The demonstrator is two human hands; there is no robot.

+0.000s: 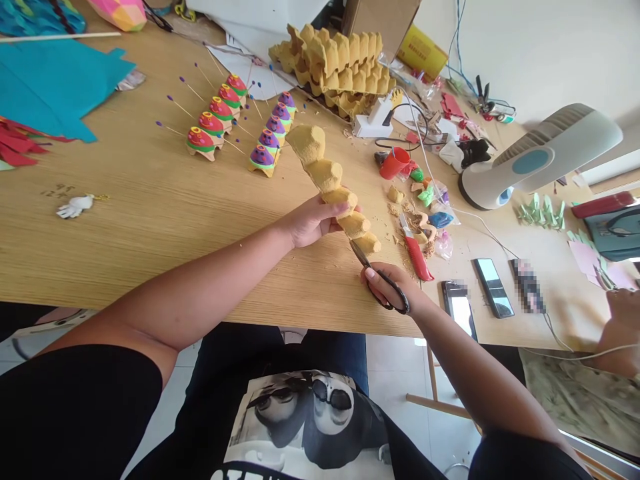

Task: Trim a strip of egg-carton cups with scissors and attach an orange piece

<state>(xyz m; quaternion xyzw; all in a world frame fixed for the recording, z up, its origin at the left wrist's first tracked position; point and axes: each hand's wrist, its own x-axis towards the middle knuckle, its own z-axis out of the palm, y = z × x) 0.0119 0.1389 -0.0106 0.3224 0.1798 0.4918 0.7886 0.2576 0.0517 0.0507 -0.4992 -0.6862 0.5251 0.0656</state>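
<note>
My left hand (316,223) grips a yellow egg carton strip (327,175) by its middle, holding it slanted above the table. Several bumps run along the strip in one row. Closed round the black handles of a pair of scissors (387,288) is my right hand (393,283). The scissors' blades point up and left and touch or overlap the strip's near end; I cannot tell if they are cutting. Beyond the strip stand two painted egg carton caterpillars, one red and green (216,115), one purple (273,133).
Yellow egg cartons (345,60) are stacked at the back. A red-handled knife (417,257) lies right of my hands among scraps and clay packets. Phones (493,287) and a white lamp (535,157) are further right. Another person's hand (625,310) shows at the right edge. Blue paper (55,83) lies left.
</note>
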